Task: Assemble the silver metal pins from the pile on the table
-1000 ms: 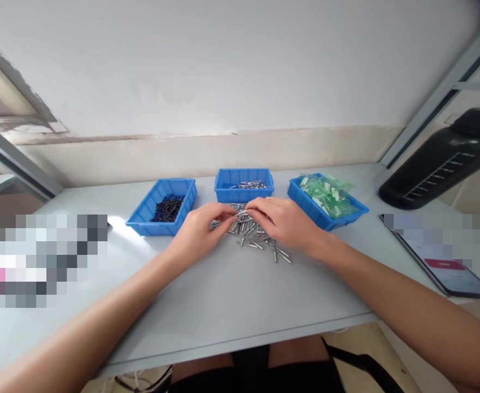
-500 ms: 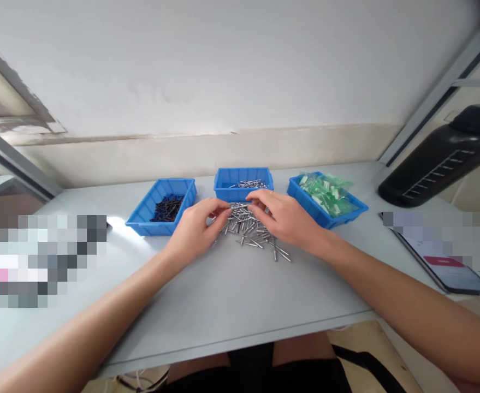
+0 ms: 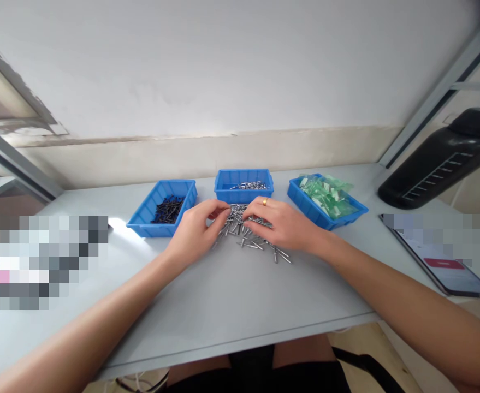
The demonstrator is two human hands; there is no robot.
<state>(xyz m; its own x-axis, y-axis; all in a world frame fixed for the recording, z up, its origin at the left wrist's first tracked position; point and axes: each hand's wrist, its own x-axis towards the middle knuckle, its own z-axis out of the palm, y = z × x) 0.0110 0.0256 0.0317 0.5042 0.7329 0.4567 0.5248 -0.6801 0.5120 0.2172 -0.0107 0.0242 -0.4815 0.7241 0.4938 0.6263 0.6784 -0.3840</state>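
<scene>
A loose heap of silvery blind rivets (image 3: 250, 240) lies on the grey table, between and under my hands. My left hand (image 3: 201, 226) is at the heap's left edge, with thumb and forefinger drawn together in a pinch. Whatever sits between those fingertips is too small to make out. From the right, my right hand (image 3: 278, 221), with a gold ring on one finger, reaches over the heap. Its fingers curve down to the rivets, and a gap shows between thumb and fingers. Just behind the hands stands a blue bin (image 3: 243, 194) with more silvery rivets (image 3: 253, 186).
On the left is a blue bin (image 3: 141, 225) of dark screw-like pieces (image 3: 169, 210). A blue bin (image 3: 346, 219) of green plastic packets (image 3: 327, 194) stands on the right. Further right are a black bottle (image 3: 436, 164) and a phone (image 3: 432, 262). A wall (image 3: 223, 153) closes the back.
My right hand has moved slightly left and down onto the heap, its fingers now lower over the rivets. My left hand stays nearly where it was.
</scene>
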